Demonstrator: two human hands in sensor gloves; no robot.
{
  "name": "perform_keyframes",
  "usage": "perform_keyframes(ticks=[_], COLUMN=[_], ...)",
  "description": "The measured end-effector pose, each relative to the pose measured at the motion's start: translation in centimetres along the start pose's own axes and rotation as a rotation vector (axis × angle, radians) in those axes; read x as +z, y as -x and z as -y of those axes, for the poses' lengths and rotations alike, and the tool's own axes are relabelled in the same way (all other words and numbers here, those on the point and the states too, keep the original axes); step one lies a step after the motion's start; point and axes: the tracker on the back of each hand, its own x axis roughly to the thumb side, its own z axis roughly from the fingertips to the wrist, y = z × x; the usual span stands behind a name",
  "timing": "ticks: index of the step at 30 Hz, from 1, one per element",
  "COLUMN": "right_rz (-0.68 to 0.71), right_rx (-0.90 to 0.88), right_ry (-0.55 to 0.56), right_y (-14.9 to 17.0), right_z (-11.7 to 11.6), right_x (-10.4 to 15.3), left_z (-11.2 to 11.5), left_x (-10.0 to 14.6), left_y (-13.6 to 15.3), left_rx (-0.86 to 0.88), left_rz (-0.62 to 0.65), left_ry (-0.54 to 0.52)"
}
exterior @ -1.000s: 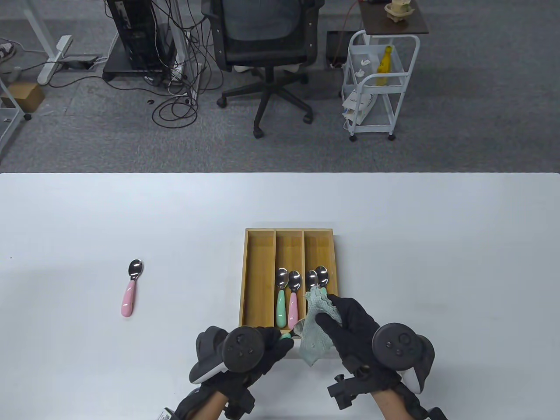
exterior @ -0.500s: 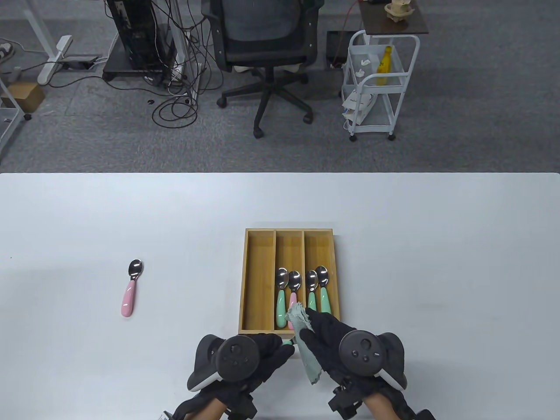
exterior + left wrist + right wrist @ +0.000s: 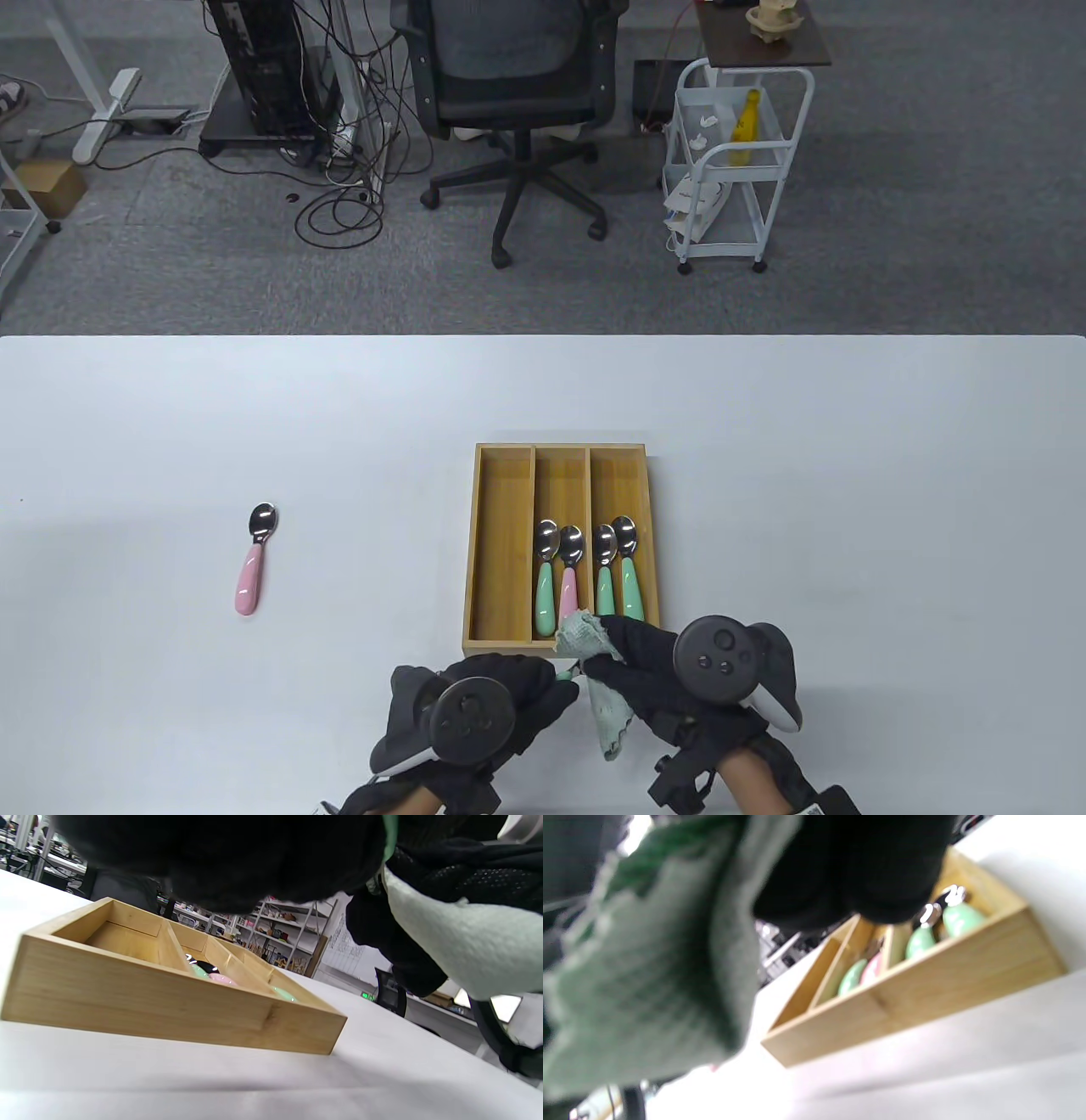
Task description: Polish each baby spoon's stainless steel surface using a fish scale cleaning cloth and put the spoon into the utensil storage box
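Note:
My left hand (image 3: 551, 689) grips a green-handled spoon (image 3: 562, 673) just in front of the wooden storage box (image 3: 471, 552); only a sliver of its handle shows. My right hand (image 3: 612, 655) holds the pale green cloth (image 3: 609, 722) bunched over the spoon's head, which is hidden. In the box, a green and a pink spoon (image 3: 567, 577) lie in the middle compartment and two green spoons (image 3: 626, 569) in the right one; the left compartment is bare. A pink-handled spoon (image 3: 250, 577) lies alone on the table far to the left. The left wrist view shows the cloth (image 3: 458, 942) beside the box (image 3: 169, 1010).
The white table (image 3: 848, 509) stretches wide on both sides of the box. Beyond its far edge stand an office chair (image 3: 517, 102) and a white cart (image 3: 730, 170) on the floor.
My right hand has carried the cloth left and back from over the box's right compartment to the spoon in my left hand. Both hands have drawn a little toward the near edge.

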Motion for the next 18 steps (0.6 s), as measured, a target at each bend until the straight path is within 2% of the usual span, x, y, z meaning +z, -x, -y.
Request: perform_keyframes(ticks=[5,8,12,18], right_rz=[-0.081,-0.124,-0.083,0.018], right_rx=[-0.175,-0.266,-0.197,0.044], right_ry=[0.132,0.143,0.055,-0.129], right_y=[0.1,0.3,0.6,0.5], right_z=[-0.4,-0.8,-0.8,-1.0], right_x=[0.5,0.7,0.2,-0.6], left_z=[0.3,0.3,0.2,0.5], left_x=[0.1,0.0,-0.1,-0.1], left_y=[-0.1,0.0,0.3,-0.2], left_rx=[0.103,0.119,0.024,-0.173], left_rz=[-0.043,-0.054,-0.02,0.051], left_ry=[-0.057,-0.071,-0.042,0.009])
